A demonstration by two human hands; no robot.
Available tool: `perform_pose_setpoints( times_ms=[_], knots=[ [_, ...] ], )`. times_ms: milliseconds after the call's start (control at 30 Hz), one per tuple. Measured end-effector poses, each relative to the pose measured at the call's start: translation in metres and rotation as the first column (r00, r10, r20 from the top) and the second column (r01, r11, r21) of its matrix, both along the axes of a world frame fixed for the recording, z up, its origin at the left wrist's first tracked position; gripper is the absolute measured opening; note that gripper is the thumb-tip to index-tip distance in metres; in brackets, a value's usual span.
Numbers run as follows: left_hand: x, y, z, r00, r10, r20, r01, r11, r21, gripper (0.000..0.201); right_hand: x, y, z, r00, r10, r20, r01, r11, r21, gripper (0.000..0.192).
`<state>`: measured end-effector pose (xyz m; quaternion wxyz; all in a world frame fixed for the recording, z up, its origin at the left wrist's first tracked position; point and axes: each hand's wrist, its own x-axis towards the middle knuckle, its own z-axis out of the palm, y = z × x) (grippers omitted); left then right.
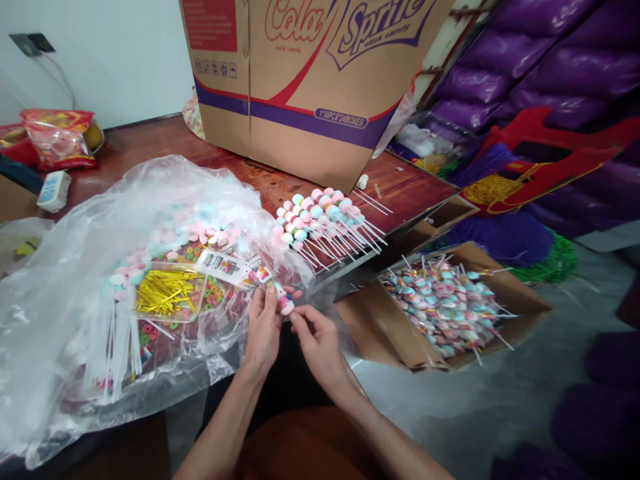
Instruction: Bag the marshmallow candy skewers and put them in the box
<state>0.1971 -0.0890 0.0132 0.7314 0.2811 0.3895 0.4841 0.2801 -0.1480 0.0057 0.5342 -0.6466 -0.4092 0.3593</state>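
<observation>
A cluttered wooden table (150, 143) is carrying loose plastic sheeting. Just past its edge, the left hand (263, 333) is pinching a marshmallow skewer (281, 297), light, squashy, best gripped by its stick; the right hand (316, 340), fingers curled closed, is working at its lower end.

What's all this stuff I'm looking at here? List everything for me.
Brown cardboard carton: one, printed red and purple, back of table.
Clear plastic sheet: one, left, over sweets.
Gold twist ties in clear tray: many, yellow, on the sheet.
Pastel marshmallow skewers: a pile, pink, blue and white, table edge.
Open cardboard box of wrapped sweets: one, brown, on the floor at right.
Purple bags: several, top right.
Red snack packet: one, far left.
Wrapped pink marshmallow stick: one, between both hands.
Left hand: holding the stick.
Right hand: fingers at its lower end.
</observation>
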Motion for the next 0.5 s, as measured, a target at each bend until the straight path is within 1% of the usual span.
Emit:
perform_pose_setpoints(
  times_ms=[67, 167, 233, 267, 333, 400, 500],
  knots=[
    [-0.002, 0.001, 0.0, 1.0, -0.003, -0.015, 0.003, 1.0, 0.007, 0.031, -0.003, 0.004, 0.001, 0.999, 0.002, -0.04, -0.002, 1.0, 0.001, 0.026],
    [-0.008, 0.007, 0.0, 1.0, 0.018, 0.018, -0.018, 1.0, -0.003, 0.03, -0.001, 0.003, 0.004, 0.993, 0.05, -0.11, -0.054, 0.998, -0.029, 0.024],
    [-0.011, 0.012, 0.001, 0.997, 0.054, 0.055, -0.053, 0.999, -0.007, 0.03, 0.001, -0.001, 0.006, 0.978, 0.06, -0.199, -0.075, 0.995, -0.068, 0.024],
    [-0.012, 0.013, 0.001, 0.995, 0.069, 0.07, -0.069, 0.998, -0.01, 0.031, 0.002, -0.003, 0.007, 0.961, 0.047, -0.274, -0.075, 0.993, -0.093, 0.024],
    [-0.012, 0.014, 0.001, 0.994, 0.071, 0.086, -0.069, 0.997, -0.018, 0.032, 0.002, -0.004, 0.007, 0.89, 0.008, -0.455, -0.081, 0.986, -0.142, 0.026],
    [-0.01, 0.012, 0.001, 0.996, 0.044, 0.084, -0.042, 0.999, -0.024, 0.032, 0.001, -0.002, 0.008, 0.79, -0.028, -0.612, -0.099, 0.98, -0.173, 0.027],
    [-0.006, 0.005, -0.001, 0.999, 0.016, 0.048, -0.015, 1.0, -0.023, 0.033, -0.003, 0.006, 0.01, 0.662, -0.044, -0.748, -0.137, 0.974, -0.178, 0.03]
  ],
)
